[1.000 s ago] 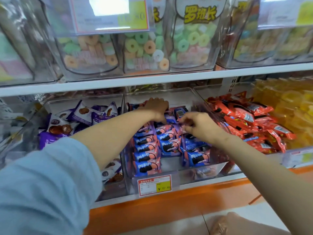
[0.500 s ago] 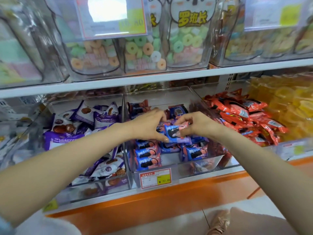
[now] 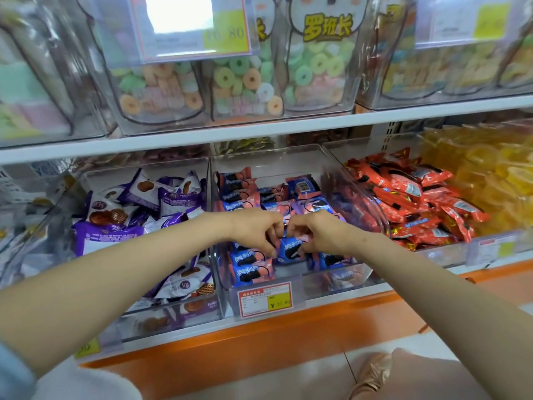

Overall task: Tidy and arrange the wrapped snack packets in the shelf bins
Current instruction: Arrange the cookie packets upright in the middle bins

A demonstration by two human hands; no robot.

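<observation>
A blue-and-pink cookie packet [image 3: 289, 250] is being pinched at both ends by curled fingers of the left hand [image 3: 256, 230] and right hand [image 3: 320, 231], over the near middle of the centre clear bin [image 3: 341, 280]. A level, label-up placement is being called for, squared with the tidy row [image 3: 251, 269] at near left; contact beneath cannot be told.

L bin [image 3: 144, 167], mid bin [image 3: 274, 160] & R bin [image 3: 432, 254] sit side by side under candy bins [image 3: 236, 118]. Over mid bin's front, packet [image 3: 290, 249] betw. left hand [image 3: 256, 229] & right hand [image 3: 323, 232]. Price tag [image 3: 265, 300] on its front wall.
</observation>
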